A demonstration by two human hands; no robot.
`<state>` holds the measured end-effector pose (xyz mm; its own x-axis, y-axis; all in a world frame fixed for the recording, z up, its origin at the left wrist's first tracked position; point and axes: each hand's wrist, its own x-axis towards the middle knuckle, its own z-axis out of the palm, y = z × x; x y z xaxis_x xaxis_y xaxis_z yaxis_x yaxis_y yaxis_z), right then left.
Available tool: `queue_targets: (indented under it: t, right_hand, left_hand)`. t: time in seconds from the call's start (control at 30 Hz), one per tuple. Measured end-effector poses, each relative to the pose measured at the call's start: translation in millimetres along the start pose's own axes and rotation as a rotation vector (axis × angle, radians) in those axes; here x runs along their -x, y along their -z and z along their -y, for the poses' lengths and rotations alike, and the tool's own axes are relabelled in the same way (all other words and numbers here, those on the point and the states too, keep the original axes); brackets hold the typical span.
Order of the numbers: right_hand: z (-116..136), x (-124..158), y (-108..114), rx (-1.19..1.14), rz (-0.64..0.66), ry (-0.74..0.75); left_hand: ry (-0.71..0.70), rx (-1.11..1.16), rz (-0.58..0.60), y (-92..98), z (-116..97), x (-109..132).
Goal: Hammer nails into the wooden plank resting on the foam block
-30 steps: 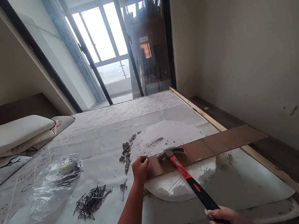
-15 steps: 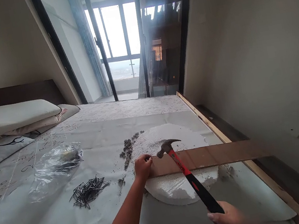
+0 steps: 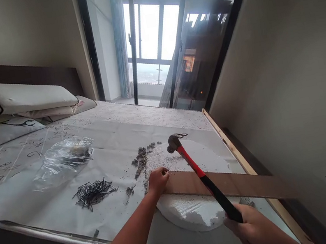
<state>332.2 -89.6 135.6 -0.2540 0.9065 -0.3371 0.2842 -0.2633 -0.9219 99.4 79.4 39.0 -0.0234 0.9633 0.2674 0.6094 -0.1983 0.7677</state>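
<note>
My left hand (image 3: 159, 179) is closed in a pinch around a thin nail (image 3: 168, 170), mostly hidden by the fingers, at the left end of a brown wooden board (image 3: 223, 182). My right hand (image 3: 245, 224) grips the black lower handle of a claw hammer (image 3: 194, 166). Its metal head is raised above the board, a little to the right of the pinched nail. Beneath the board lies a round white foam slab (image 3: 191, 213) with a rough, chipped edge. A heap of loose nails (image 3: 94, 192) lies left of my left forearm.
A clear plastic bag (image 3: 63, 159) with dark contents lies beyond the nails. Grey crumbs (image 3: 141, 159) line the slab's left edge. Pillows (image 3: 27, 94) rest by the headboard. A wooden rail (image 3: 236, 151) runs along the bed's right side, near the wall.
The view has tilted and shifted. The hammer head has risen higher above the board. My left hand keeps its pinch at the board's left end.
</note>
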Motion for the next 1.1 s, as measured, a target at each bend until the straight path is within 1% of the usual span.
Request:
queue_targets:
  t: [0.17,0.33,0.4,0.5,0.6,0.7,0.8,0.93,1.1]
  right_hand:
    - [-10.6,-7.2,-6.8,-0.01,0.03,0.004]
    - [-14.8,-3.3,6.0,0.005,-0.064,-0.009]
    - [-18.9,-6.4,8.8,0.048,-0.066,-0.002]
    - [-23.4,-13.3,5.3,0.166,-0.036,-0.013]
    - [-15.3,-11.8,-0.4,0.24,-0.02,0.002]
    - [3.8,-2.2,-2.5,0.291,-0.07,0.028]
    - [15.3,1.7,-3.8,0.341,-0.062,-0.006]
    - [8.7,-3.8,-5.1,0.344,-0.009,-0.029]
    - [3.0,-1.6,0.7,0.296,-0.103,0.031]
  left_hand:
    - [-0.008,-0.037,-0.004,-0.3,1.7,1.7]
    - [-0.011,-0.058,0.02,0.1,0.2,2.8]
    - [-0.007,-0.06,0.021,0.3,-0.1,2.6]
    - [-0.006,-0.058,0.018,0.8,-0.1,2.7]
    - [0.01,-0.058,0.022,2.0,-1.4,4.1]
    - [0.018,-0.06,0.049,3.8,-4.4,5.6]
    - [0.034,-0.062,0.074,5.0,-6.2,6.0]
    - [0.034,-0.112,0.06,4.1,-4.9,5.1]
    - [-0.004,-0.11,0.055,2.8,-3.9,4.8]
